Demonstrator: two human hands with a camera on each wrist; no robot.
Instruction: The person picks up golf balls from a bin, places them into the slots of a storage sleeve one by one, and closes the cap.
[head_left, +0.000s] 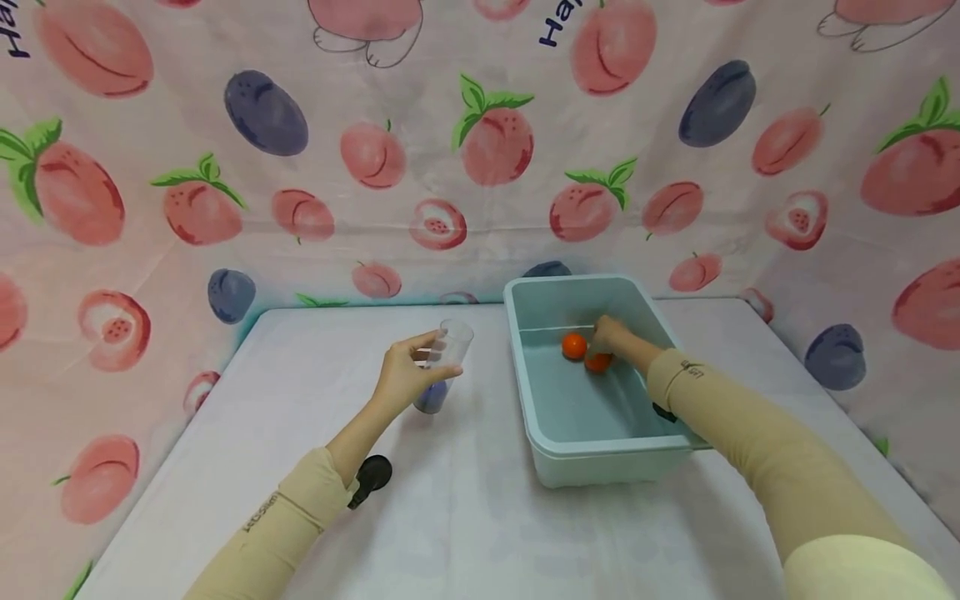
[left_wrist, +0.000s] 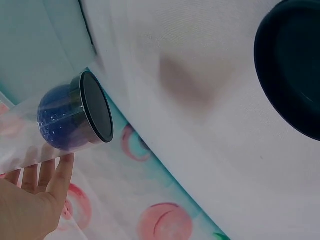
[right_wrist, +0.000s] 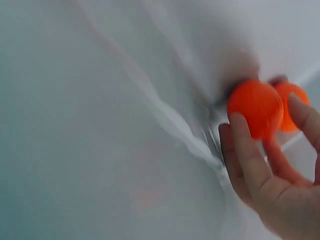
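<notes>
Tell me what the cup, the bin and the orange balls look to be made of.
Cup: clear plastic, probably; the blue ball shows through its wall, above a dark base.
Bin: pale blue-green moulded plastic, smooth, with a rolled rim and a slight sheen.
Orange balls: uniform bright orange, smooth with a soft gloss; plastic or rubber, the look cannot settle it.

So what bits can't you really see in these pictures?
- Head view: the right hand covers most of one orange ball in the tub, so its grip there is unclear.
- Right wrist view: the second orange ball sits half behind the first; everything is blurred.
- Left wrist view: the clear cup in the left hand runs off the left edge; its rim is unseen.
</notes>
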